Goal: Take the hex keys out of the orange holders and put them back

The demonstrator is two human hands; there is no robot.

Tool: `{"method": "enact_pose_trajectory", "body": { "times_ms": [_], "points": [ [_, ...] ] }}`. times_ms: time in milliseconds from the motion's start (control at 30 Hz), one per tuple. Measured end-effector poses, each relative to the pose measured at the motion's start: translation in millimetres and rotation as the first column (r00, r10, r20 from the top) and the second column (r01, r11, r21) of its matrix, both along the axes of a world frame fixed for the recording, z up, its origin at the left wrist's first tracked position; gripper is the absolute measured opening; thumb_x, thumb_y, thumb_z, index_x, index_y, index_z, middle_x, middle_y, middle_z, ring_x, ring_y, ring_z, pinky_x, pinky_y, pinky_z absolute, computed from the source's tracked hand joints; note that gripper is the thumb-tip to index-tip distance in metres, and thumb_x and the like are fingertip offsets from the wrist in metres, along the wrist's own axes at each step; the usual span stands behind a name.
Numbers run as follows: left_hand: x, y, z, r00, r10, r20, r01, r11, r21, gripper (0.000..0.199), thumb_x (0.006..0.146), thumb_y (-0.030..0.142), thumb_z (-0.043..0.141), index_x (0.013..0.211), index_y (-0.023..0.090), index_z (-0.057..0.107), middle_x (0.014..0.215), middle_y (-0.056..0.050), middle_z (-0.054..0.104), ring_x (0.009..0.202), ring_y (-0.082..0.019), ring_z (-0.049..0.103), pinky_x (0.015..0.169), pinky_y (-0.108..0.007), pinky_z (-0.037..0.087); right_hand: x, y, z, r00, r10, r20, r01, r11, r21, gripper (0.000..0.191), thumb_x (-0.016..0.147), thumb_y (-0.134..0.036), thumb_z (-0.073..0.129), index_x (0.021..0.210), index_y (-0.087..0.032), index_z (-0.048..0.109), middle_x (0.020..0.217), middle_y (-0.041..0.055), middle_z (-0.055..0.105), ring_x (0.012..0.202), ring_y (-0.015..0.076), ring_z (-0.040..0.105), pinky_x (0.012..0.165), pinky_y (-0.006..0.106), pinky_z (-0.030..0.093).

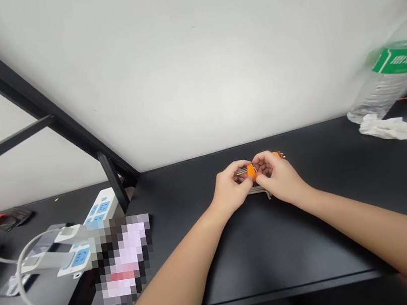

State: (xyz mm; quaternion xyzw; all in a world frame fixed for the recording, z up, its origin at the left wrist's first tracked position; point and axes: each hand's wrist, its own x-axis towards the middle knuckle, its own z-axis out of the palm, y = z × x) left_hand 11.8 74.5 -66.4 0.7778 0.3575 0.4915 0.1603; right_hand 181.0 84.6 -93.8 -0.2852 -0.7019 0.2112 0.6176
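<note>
My left hand is closed, pinching a small orange hex key holder between thumb and fingertips. Thin metal hex keys stick out of the holder toward my left palm. My right hand meets it from the other side, its thumb and index finger pinched on what looks like a hex key at the holder's edge; its fingertips partly hide it. Below the hands, several loose hex keys lie on the black table, their short bent ends to the right. Behind my right hand sits another orange piece with metal tips showing.
A clear bottle with a green label stands at the back right beside a crumpled tissue. At left are a power strip with white cables, a blurred-out phone and a black metal frame. A white wall rises behind.
</note>
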Motion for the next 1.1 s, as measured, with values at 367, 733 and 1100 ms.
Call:
{"method": "enact_pose_trajectory", "body": {
  "times_ms": [367, 733, 1100],
  "points": [
    [4.8, -0.7, 2.3, 0.973, -0.08, 0.219, 0.115, 0.982, -0.152, 0.037, 0.075, 0.014, 0.069, 0.111, 0.017, 0.067, 0.089, -0.004, 0.072, 0.068, -0.013, 0.065, 0.063, -0.025, 0.054, 4.2, 7.5, 1.4, 0.99, 0.082, -0.112, -0.085, 0.996, -0.02, 0.013, 0.08, -0.022, 0.062, 0.093, -0.021, 0.062, 0.093, 0.0039, 0.069, 0.087, 0.0193, 0.067, 0.08, 0.034, 0.057],
    [-10.2, 5.9, 10.2, 0.973, -0.008, 0.229, 0.036, 0.992, -0.12, 0.038, 0.067, 0.01, 0.063, 0.104, 0.017, 0.065, 0.086, -0.002, 0.069, 0.07, -0.012, 0.062, 0.062, -0.023, 0.05, 40.8, 25.4, 4.0, 0.955, -0.126, 0.268, 0.154, 0.984, -0.087, 0.015, 0.075, -0.02, 0.061, 0.085, -0.021, 0.072, 0.076, 0.0006, 0.072, 0.067, 0.0186, 0.068, 0.064, 0.031, 0.053],
    [-12.2, 9.1, 6.7, 0.98, 0.01, 0.198, 0.011, 0.994, -0.106, 0.039, 0.069, 0.01, 0.065, 0.107, 0.018, 0.066, 0.09, -0.003, 0.071, 0.072, -0.013, 0.065, 0.064, -0.024, 0.053, 36.9, 1.5, -0.7, 0.708, -0.191, 0.679, 0.105, 0.98, 0.166, 0.01, 0.086, -0.026, 0.062, 0.085, -0.021, 0.07, 0.093, 0.0065, 0.068, 0.078, 0.0199, 0.062, 0.067, 0.032, 0.049]
  ]
}}
